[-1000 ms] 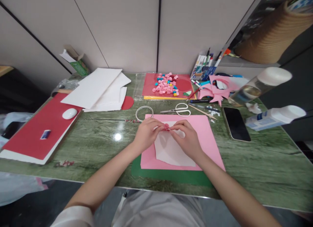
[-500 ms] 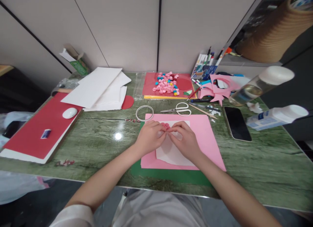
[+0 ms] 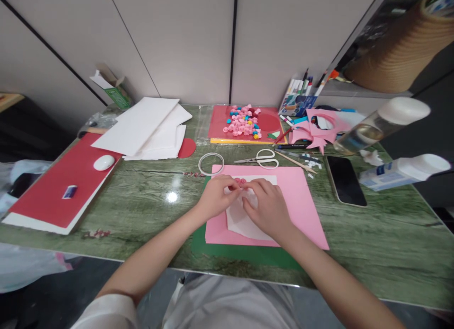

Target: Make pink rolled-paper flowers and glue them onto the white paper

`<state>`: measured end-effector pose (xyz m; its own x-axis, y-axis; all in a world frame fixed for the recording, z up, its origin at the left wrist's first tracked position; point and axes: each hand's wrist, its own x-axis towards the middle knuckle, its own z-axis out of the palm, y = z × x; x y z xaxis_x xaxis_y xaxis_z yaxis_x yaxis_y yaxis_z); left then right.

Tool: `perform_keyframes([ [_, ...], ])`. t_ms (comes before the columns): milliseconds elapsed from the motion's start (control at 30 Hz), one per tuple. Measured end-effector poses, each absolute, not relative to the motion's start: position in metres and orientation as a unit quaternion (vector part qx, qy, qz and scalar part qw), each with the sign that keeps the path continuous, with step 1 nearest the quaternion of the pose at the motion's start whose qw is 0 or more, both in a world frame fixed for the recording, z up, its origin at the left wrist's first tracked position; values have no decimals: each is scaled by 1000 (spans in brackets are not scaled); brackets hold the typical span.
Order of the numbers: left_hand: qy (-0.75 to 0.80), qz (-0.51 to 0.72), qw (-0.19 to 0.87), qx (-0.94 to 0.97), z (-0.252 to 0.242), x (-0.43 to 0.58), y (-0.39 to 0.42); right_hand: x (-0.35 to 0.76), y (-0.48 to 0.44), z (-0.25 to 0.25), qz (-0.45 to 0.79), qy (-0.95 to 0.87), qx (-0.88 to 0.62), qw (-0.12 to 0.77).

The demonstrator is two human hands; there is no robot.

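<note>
My left hand (image 3: 215, 198) and my right hand (image 3: 268, 207) meet over a white paper piece (image 3: 241, 220) that lies on a pink sheet (image 3: 301, 201). Both hands have their fingers pinched together at a small pink rolled paper bit (image 3: 240, 181) at the top edge of the white piece. The fingertips hide most of what they pinch. A green sheet (image 3: 244, 257) sticks out from under the pink one at the near side.
Behind the pink sheet lie white scissors (image 3: 260, 159), a white ring (image 3: 210, 163) and a red mat (image 3: 216, 125) with several small paper rolls (image 3: 243, 123). A phone (image 3: 345, 180) and glue bottles (image 3: 402, 170) are at the right, white boards (image 3: 149, 128) and a red board (image 3: 60, 182) at the left.
My hands have drawn closer together and slid a little toward me over the white piece. My right hand has turned more over the paper.
</note>
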<state>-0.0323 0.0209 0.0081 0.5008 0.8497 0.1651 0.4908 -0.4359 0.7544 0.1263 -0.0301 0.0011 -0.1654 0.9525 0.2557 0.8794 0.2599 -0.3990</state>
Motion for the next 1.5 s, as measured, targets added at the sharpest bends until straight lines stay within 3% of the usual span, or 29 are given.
perform_keyframes([
  [400, 405, 262, 324, 814, 1, -30, 18, 146, -22, 0, 162, -751, -560, 312],
  [1033, 401, 179, 175, 881, 6, -28, 9, 138, -26, -7, 41, -786, -547, 283],
  [1500, 368, 149, 238, 886, 9, -31, 14, 136, -29, -2, -68, -846, -483, 213],
])
